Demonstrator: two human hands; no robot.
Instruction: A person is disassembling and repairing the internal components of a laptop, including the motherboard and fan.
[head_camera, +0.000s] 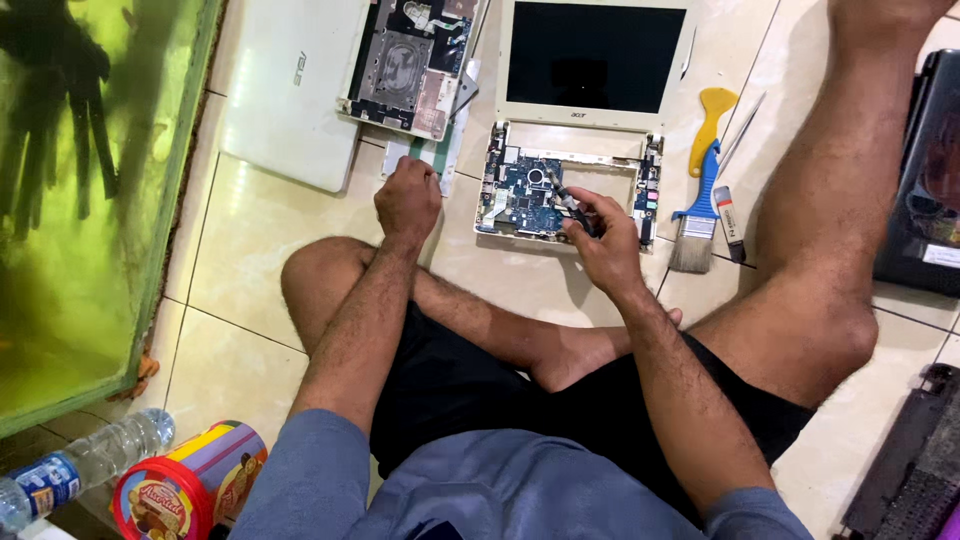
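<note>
1. On the tiled floor (250, 230), just past the crossed legs, the right hand (605, 240) is closing around a screwdriver (565, 195), its tip resting on the blue motherboard (525, 190).
2. The left hand (407, 198) is curling into a loose fist, pressing on the floor beside the small white laptop (570, 170); whether it is holding anything, I cannot tell.
3. The laptop is lying open with its keyboard cover already off and the board still seated, so disassembly seems partway through.
4. Farther off, a blue-handled brush (698, 215) and another opened white laptop (410, 65) are lying.
</note>
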